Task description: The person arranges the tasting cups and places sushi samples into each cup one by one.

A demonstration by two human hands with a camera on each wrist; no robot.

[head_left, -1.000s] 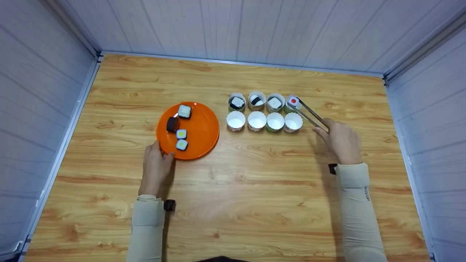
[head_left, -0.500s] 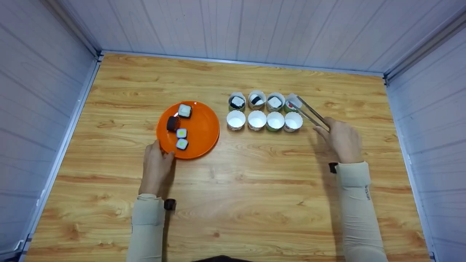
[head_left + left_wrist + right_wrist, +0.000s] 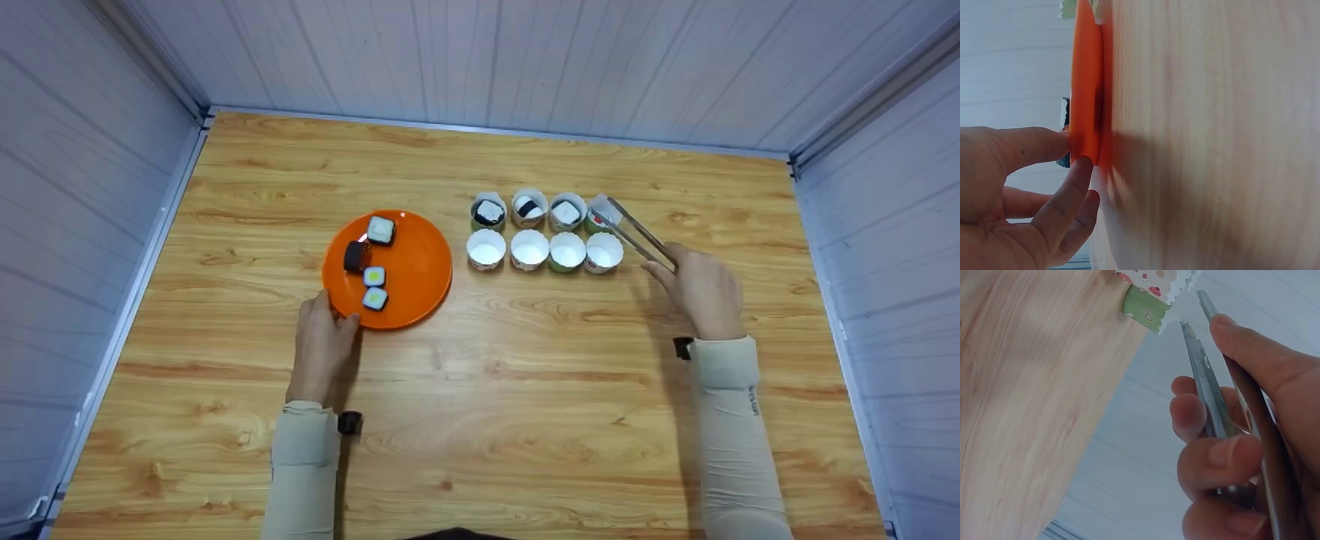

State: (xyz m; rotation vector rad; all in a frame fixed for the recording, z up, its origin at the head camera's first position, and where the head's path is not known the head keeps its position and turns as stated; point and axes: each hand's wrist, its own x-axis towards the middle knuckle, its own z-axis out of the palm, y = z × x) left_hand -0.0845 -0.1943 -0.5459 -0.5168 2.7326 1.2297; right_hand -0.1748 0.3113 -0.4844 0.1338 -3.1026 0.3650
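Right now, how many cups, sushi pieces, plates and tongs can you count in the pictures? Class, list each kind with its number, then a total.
Cups: 8
Sushi pieces: 8
Orange plate: 1
Tongs: 1
Total: 18

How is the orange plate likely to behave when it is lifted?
The orange plate is probably stiff, since it shows no bending where the left hand pinches it. Its glossy surface may be slippery, so the sushi pieces could slide if it tilts.
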